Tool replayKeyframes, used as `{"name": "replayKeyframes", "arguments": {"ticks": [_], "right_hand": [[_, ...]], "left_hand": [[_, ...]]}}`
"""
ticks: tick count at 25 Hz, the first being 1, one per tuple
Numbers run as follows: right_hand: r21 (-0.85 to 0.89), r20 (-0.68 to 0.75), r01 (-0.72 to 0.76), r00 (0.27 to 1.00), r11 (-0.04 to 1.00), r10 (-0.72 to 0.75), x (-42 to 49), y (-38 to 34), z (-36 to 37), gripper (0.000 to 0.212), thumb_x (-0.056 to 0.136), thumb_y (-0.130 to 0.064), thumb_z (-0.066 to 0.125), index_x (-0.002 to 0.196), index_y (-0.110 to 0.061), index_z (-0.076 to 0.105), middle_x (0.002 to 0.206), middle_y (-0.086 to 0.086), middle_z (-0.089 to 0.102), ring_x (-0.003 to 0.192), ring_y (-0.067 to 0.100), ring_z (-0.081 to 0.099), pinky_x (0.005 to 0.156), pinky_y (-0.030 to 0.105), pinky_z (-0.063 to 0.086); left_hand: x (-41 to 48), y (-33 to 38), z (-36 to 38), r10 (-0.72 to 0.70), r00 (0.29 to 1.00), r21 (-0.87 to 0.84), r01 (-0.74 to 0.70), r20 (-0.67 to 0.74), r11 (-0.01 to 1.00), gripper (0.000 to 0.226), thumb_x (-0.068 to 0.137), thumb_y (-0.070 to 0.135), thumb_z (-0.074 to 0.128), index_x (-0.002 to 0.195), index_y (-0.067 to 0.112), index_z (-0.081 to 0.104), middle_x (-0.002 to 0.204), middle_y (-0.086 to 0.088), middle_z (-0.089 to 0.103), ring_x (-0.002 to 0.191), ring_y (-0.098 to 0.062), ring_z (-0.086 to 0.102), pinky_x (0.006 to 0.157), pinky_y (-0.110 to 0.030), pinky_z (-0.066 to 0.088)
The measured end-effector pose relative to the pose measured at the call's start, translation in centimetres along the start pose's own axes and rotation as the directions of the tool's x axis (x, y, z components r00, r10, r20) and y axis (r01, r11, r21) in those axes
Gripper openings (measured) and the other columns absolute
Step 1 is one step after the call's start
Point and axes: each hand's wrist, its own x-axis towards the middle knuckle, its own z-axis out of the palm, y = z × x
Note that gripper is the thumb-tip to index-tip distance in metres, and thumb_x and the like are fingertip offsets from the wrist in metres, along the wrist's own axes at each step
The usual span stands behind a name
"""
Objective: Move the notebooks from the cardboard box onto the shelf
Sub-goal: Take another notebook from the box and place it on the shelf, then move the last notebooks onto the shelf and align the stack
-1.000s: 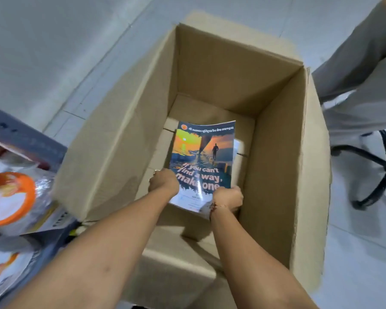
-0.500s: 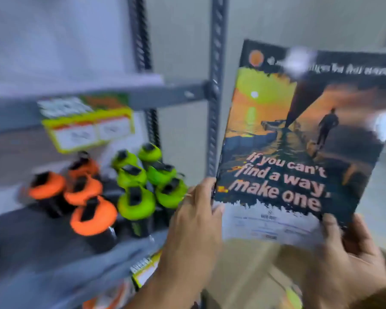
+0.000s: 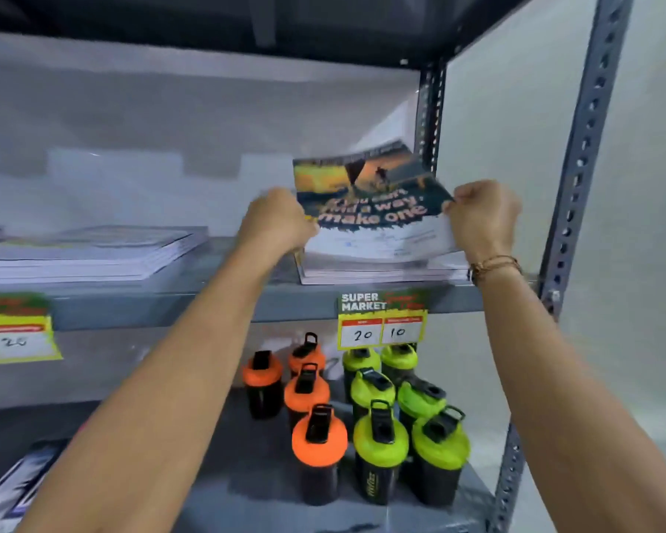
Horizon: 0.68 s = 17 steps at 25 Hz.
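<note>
A notebook point(image 3: 373, 201) with a sunset cover and the words "find a way, make one" is held at both near corners. My left hand point(image 3: 275, 221) grips its left edge and my right hand point(image 3: 481, 217) grips its right edge. The notebook tilts up at the back, its near edge resting over a low stack of notebooks point(image 3: 381, 271) at the right end of the grey metal shelf point(image 3: 208, 305). The cardboard box is out of view.
A second stack of notebooks point(image 3: 93, 255) lies further left on the same shelf. Orange-lidded bottles point(image 3: 308, 398) and green-lidded bottles point(image 3: 404, 413) stand on the shelf below. Price tags point(image 3: 381, 321) hang from the shelf's front edge. A perforated upright point(image 3: 577, 186) stands right.
Both hands lifted the notebook out of the cardboard box, carried it up past the bottle shelf and brought it over the right-hand stack on the higher shelf.
</note>
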Motion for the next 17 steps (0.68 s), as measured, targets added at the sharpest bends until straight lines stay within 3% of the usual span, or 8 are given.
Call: {"name": "replayKeyframes", "arguments": {"ticks": [1,2,6,9,12,15,16,17], "right_hand": [[-0.063,0.080,-0.045,0.996,0.997,0.050,0.3,0.6,0.6,0.018,0.079,0.002,0.051,0.065,-0.009,0.052,0.074,0.009,0.038,0.079,0.012,0.036,0.042,0.023,0.027],[-0.120,0.133,-0.095,0.985,0.988,0.111,0.4,1.3,1.2,0.019,0.082,0.003,0.049,0.084,-0.003,0.067,0.077,0.029,0.049,0.093,0.034,0.064,0.049,0.024,0.037],[-0.096,0.164,-0.141,0.974,0.985,0.156,-1.3,2.5,1.1,0.023,0.087,0.001,0.047,0.101,0.009,0.064,0.111,0.028,0.065,0.104,0.040,0.060,0.080,0.033,0.047],[0.111,-0.259,0.062,0.965,0.992,-0.031,-5.9,5.0,-1.7,0.023,0.089,-0.004,0.051,0.104,0.002,0.068,0.106,0.018,0.071,0.099,0.026,0.063,0.082,0.020,0.043],[0.164,-0.636,0.135,0.772,0.977,0.000,-15.3,13.3,-4.8,0.021,0.093,-0.009,0.052,0.101,0.003,0.068,0.096,0.011,0.067,0.088,0.015,0.061,0.083,0.013,0.044],[0.143,-0.463,-0.513,0.721,0.846,0.515,-26.4,27.2,-7.7,0.033,0.091,-0.021,0.047,0.113,-0.001,0.060,0.105,0.003,0.056,0.095,0.015,0.051,0.087,0.020,0.040],[0.083,-0.380,-0.735,0.601,0.673,0.703,-30.6,31.7,-8.5,0.036,0.091,-0.019,0.046,0.117,0.003,0.056,0.108,0.008,0.056,0.101,0.021,0.051,0.091,0.029,0.041],[-0.006,-0.349,-0.899,0.412,0.437,0.842,-35.9,36.2,-10.0,0.039,0.091,-0.016,0.048,0.122,0.006,0.051,0.119,0.017,0.058,0.109,0.028,0.052,0.097,0.036,0.041]], "left_hand": [[0.4,-0.4,0.5,-0.033,0.996,0.058,0.028,0.086,0.998,0.031,0.083,0.022,0.065,0.100,-0.004,0.066,0.111,-0.027,0.066,0.106,-0.037,0.061,0.086,-0.038,0.050],[0.6,-0.8,1.0,-0.065,0.986,0.103,0.049,0.153,0.993,0.036,0.083,0.024,0.066,0.105,-0.004,0.065,0.113,-0.025,0.065,0.107,-0.037,0.060,0.088,-0.037,0.050],[-0.6,0.0,2.2,-0.018,0.999,0.214,0.010,0.032,0.977,0.026,0.086,0.018,0.060,0.107,0.004,0.068,0.114,-0.020,0.066,0.109,-0.038,0.056,0.091,-0.040,0.048],[-3.7,3.7,5.7,0.378,0.871,0.239,-0.313,-0.313,0.919,0.022,0.083,0.006,0.057,0.098,0.010,0.073,0.104,-0.017,0.068,0.102,-0.038,0.055,0.088,-0.038,0.043],[-11.8,9.0,14.4,0.626,0.671,-0.066,-0.702,-0.397,0.710,0.018,0.073,0.001,0.065,0.085,0.010,0.075,0.084,-0.013,0.071,0.079,-0.033,0.062,0.077,-0.032,0.037],[-21.7,12.7,27.6,0.642,0.766,-0.580,-0.513,0.024,0.633,0.022,0.073,0.001,0.063,0.089,0.010,0.075,0.088,-0.012,0.071,0.080,-0.032,0.065,0.079,-0.028,0.038],[-25.6,13.4,32.1,0.640,0.700,-0.636,-0.343,0.318,0.691,0.024,0.077,0.003,0.061,0.095,0.011,0.074,0.096,-0.013,0.072,0.088,-0.032,0.065,0.083,-0.026,0.039],[-30.6,14.1,36.9,0.597,0.504,-0.590,-0.198,0.624,0.783,0.025,0.082,0.006,0.058,0.102,0.012,0.072,0.105,-0.013,0.071,0.098,-0.030,0.064,0.087,-0.026,0.041]]}}
